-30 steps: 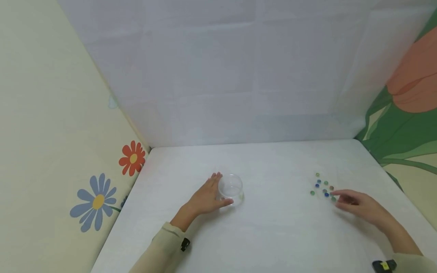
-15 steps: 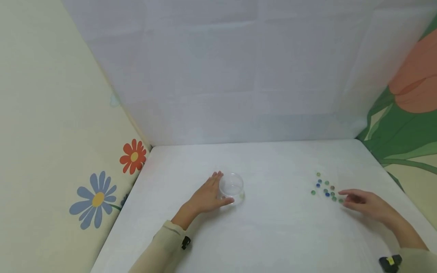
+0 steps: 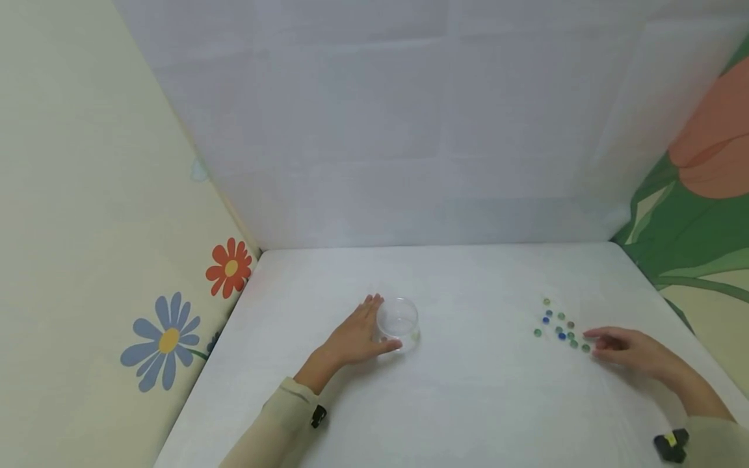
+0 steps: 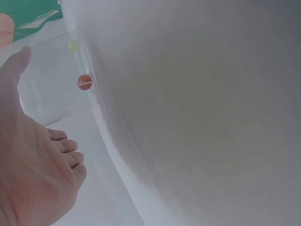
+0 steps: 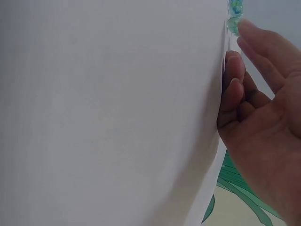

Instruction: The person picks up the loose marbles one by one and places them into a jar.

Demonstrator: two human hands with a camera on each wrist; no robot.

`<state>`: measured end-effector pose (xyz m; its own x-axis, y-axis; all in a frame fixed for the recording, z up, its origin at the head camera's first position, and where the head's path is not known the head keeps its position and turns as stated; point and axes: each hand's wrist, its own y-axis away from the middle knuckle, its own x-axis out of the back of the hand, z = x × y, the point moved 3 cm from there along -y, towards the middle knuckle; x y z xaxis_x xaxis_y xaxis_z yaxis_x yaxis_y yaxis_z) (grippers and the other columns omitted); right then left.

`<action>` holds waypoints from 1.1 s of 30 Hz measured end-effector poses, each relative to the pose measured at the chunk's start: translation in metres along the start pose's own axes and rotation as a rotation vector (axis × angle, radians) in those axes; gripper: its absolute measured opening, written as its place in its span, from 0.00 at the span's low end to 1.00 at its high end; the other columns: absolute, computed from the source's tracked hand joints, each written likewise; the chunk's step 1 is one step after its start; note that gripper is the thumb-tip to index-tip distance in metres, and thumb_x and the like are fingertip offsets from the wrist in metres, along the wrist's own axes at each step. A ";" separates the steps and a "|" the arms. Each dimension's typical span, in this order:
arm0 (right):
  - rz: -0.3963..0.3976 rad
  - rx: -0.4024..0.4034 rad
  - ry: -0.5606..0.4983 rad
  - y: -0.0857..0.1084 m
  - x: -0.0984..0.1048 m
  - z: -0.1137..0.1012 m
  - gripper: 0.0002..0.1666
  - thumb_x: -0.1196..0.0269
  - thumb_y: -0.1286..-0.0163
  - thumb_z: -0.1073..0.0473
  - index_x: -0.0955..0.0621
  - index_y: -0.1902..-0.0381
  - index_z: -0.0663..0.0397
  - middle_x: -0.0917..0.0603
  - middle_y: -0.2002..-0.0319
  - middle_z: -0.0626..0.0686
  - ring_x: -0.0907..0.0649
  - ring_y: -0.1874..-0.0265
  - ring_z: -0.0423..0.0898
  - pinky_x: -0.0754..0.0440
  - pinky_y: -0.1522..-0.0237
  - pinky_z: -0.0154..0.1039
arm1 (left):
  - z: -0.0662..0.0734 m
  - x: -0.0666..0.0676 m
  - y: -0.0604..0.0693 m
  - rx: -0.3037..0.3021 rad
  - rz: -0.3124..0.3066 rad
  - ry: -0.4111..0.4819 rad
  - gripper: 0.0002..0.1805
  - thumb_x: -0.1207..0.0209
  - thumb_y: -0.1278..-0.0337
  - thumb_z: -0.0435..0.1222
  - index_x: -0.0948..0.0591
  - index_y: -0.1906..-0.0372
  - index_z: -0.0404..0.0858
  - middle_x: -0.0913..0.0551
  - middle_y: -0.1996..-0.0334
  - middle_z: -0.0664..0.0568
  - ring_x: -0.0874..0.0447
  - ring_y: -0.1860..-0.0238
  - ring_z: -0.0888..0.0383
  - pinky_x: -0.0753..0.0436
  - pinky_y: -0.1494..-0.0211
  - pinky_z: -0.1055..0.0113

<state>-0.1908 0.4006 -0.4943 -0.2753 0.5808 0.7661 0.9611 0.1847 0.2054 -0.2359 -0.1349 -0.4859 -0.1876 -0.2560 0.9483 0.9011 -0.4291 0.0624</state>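
Note:
A clear round cup point(image 3: 404, 318) stands upright on the white cloth. In the left wrist view an orange-red marble point(image 4: 84, 82) and a yellow-green one point(image 4: 74, 45) show at its bottom. My left hand point(image 3: 351, 335) rests against the cup's left side, its fingers fairly straight and the thumb along the front. To the right lie several loose glass marbles point(image 3: 562, 336), mostly green and blue. My right hand point(image 3: 629, 351) is just right of them, with bent fingers and nothing visibly held. Its thumb is very near a green marble point(image 3: 586, 348); contact cannot be told.
A white cloth covers the table point(image 3: 468, 403), and a white sheet point(image 3: 374, 130) hangs behind it. Flower-patterned walls point(image 3: 170, 341) stand at both sides. Black bands point(image 3: 671, 446) are on both wrists.
My right hand has drawn slightly right, away from the main marble group; a green marble near its fingertips now shows fully. The left hand and the cup stay together in place.

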 end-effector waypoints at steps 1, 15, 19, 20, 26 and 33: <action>-0.004 0.005 0.003 -0.001 0.000 0.001 0.31 0.33 0.30 0.51 0.22 0.37 0.66 0.16 0.57 0.51 0.24 0.64 0.32 0.22 0.63 0.30 | 0.000 0.001 0.000 -0.001 0.001 0.002 0.62 0.46 0.43 0.72 0.52 0.19 0.34 0.52 0.18 0.44 0.56 0.18 0.48 0.46 0.19 0.53; -0.022 0.036 0.026 -0.006 -0.007 0.007 0.31 0.30 0.33 0.52 0.21 0.37 0.64 0.22 0.60 0.50 0.28 0.66 0.37 0.26 0.66 0.31 | 0.000 0.001 0.000 0.002 0.000 -0.008 0.62 0.46 0.43 0.73 0.52 0.19 0.35 0.52 0.18 0.44 0.56 0.18 0.48 0.45 0.19 0.53; -0.013 0.044 0.028 -0.005 -0.009 0.007 0.27 0.30 0.34 0.54 0.18 0.41 0.63 0.22 0.61 0.49 0.28 0.67 0.36 0.26 0.67 0.31 | 0.001 0.003 0.001 0.007 -0.006 0.001 0.62 0.46 0.43 0.73 0.53 0.18 0.35 0.52 0.18 0.44 0.56 0.18 0.48 0.45 0.19 0.52; -0.014 0.043 0.032 -0.005 -0.009 0.007 0.26 0.30 0.33 0.54 0.18 0.42 0.63 0.22 0.62 0.49 0.28 0.67 0.36 0.26 0.67 0.31 | 0.001 0.003 0.001 0.010 -0.012 -0.002 0.63 0.47 0.43 0.73 0.53 0.18 0.35 0.53 0.18 0.44 0.56 0.18 0.48 0.45 0.19 0.52; -0.005 0.030 0.046 -0.006 -0.007 0.006 0.21 0.31 0.33 0.52 0.15 0.48 0.60 0.19 0.61 0.49 0.27 0.66 0.37 0.26 0.66 0.32 | 0.003 0.004 0.003 0.023 -0.029 0.000 0.63 0.46 0.43 0.73 0.54 0.18 0.35 0.54 0.18 0.44 0.57 0.18 0.48 0.45 0.19 0.52; -0.001 0.022 0.047 -0.006 -0.006 0.002 0.19 0.30 0.34 0.53 0.14 0.50 0.59 0.19 0.61 0.49 0.27 0.65 0.38 0.25 0.66 0.32 | 0.001 0.004 0.003 0.024 -0.018 -0.009 0.63 0.47 0.44 0.74 0.54 0.18 0.36 0.54 0.18 0.45 0.57 0.18 0.49 0.46 0.18 0.52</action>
<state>-0.1948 0.3976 -0.5018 -0.2740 0.5433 0.7936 0.9601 0.2025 0.1929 -0.2336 -0.1363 -0.4815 -0.2006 -0.2401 0.9498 0.9066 -0.4130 0.0870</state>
